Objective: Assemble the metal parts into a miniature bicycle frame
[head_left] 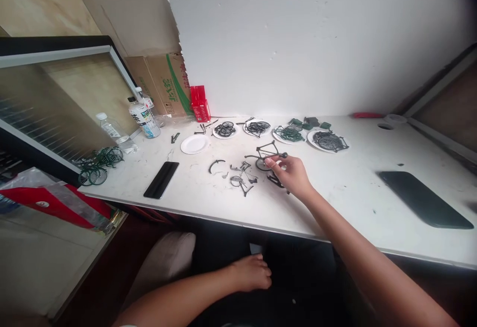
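My right hand [289,174] is over the table with thumb and fingers pinched on a small black miniature bicycle frame [265,149]. A small wheel [262,164] shows just beside the fingertips. Below the hand lies another dark part [275,181], partly covered by it. To the left are loose thin bicycle pieces [242,180] and a curved black strip [215,165]. My left hand [252,272] rests low over my lap, fingers curled in, with nothing visible in them.
Along the back stand white plates [276,133] of black and green parts, and a bare plate [194,144]. Finished-looking green miniature bicycles [97,167] sit at left, near bottles [144,118]. A phone [161,180], red box [200,103] and dark flat rounded slab [425,199] lie about.
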Tool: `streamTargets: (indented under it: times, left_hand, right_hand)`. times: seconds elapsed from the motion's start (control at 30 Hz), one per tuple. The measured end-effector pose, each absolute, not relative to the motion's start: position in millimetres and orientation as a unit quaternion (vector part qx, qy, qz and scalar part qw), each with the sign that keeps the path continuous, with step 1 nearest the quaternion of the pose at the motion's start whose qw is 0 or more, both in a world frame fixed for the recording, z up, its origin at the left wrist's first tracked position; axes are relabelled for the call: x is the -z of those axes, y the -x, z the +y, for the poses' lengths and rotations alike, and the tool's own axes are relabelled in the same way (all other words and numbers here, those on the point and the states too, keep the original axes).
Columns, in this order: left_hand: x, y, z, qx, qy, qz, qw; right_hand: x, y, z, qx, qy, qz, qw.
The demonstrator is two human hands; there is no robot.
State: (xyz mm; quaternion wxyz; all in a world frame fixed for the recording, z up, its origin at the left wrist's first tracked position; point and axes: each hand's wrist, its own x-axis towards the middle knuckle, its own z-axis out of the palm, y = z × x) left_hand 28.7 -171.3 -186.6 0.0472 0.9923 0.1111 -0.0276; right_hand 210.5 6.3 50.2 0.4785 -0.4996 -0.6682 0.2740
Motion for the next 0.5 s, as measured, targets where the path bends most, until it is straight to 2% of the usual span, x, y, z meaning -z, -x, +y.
streamTargets:
  times: [0.27, 0.4, 0.5]
  left_hand:
    - [196.1, -41.7, -217.9, -0.057, -0.992, 0.098, 0.054]
    - [201.5, -42.4, -232.3, -0.072, -0.98, 0.156, 0.103]
    - [206.3, -41.6, -233.3, -0.075, -0.977, 0.132, 0.147]
  right_hand:
    - [-36.3, -228.2, -121.4, -0.269, 0.565, -0.574, 0.528]
    - [-16.2, -231.8, -184.7, -0.27, 0.593, -0.52, 0.552]
    - [2.6, -231.2, -221.5, -0.274, 0.614, -0.479, 0.565]
